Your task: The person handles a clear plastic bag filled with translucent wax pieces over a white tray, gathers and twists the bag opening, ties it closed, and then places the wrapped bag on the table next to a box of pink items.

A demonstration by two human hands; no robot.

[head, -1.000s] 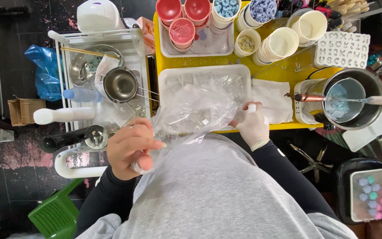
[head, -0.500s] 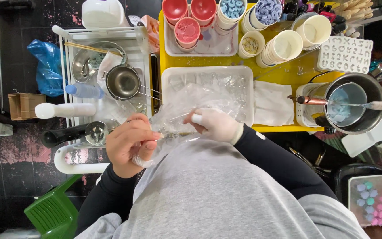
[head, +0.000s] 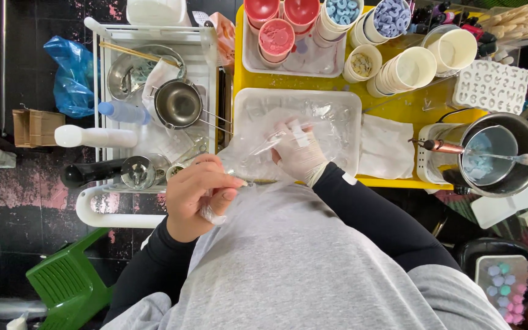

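Yellow table [head: 398,101] carries a white rectangular tray [head: 264,98]; a steel pot [head: 524,171] stands to its right; a clear plastic bag [head: 258,150] is held over the tray's near-left corner; left hand [head: 200,195], bare, is pinched closed on the bag's near edge; right hand [head: 297,150], in a thin glove, sits inside the bag, fingers loosely curled, grip content not discernible.

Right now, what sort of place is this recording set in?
Likely a small craft workshop, perhaps for wax or soap casting: a metal melting pot, a white letter mould, and cups of coloured pieces on a yellow table.
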